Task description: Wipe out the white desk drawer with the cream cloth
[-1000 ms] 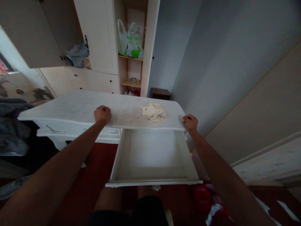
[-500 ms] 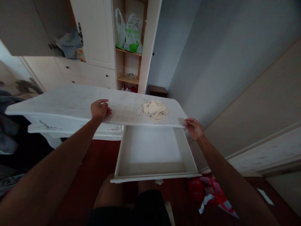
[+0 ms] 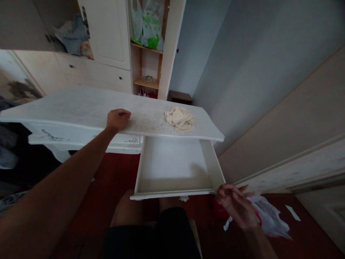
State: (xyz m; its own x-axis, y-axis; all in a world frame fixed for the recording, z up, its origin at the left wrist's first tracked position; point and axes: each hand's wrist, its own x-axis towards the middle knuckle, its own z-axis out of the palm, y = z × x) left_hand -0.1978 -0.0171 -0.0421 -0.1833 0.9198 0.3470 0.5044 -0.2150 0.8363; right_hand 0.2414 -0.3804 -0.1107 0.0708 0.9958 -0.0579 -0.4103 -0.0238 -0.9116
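A white desk [image 3: 88,104] stands before me with one drawer [image 3: 172,165] pulled out over my knees; no objects show inside it. My left hand [image 3: 118,119] rests at the desktop's front edge, its fingers curled in with nothing visible in them. My right hand [image 3: 237,207] is at the drawer's front right corner, blurred by motion, and whether it touches the corner is unclear. On the desktop, right of my left hand, a crumpled cream cloth [image 3: 181,119] lies behind the drawer. Greyish smudges mark the surface between cloth and left hand.
Behind the desk, an open wardrobe [image 3: 111,36] holds plastic bags [image 3: 151,27] and folded clothes [image 3: 71,34]. A wall runs along the right. Plastic bags [image 3: 269,216] lie on the red floor at right. A small brown cabinet [image 3: 180,96] stands beyond the desk.
My right hand has moved from the desktop's right corner down and toward me, to the drawer's front corner. My left hand stays on the desktop, fingers more curled. The view has tilted slightly.
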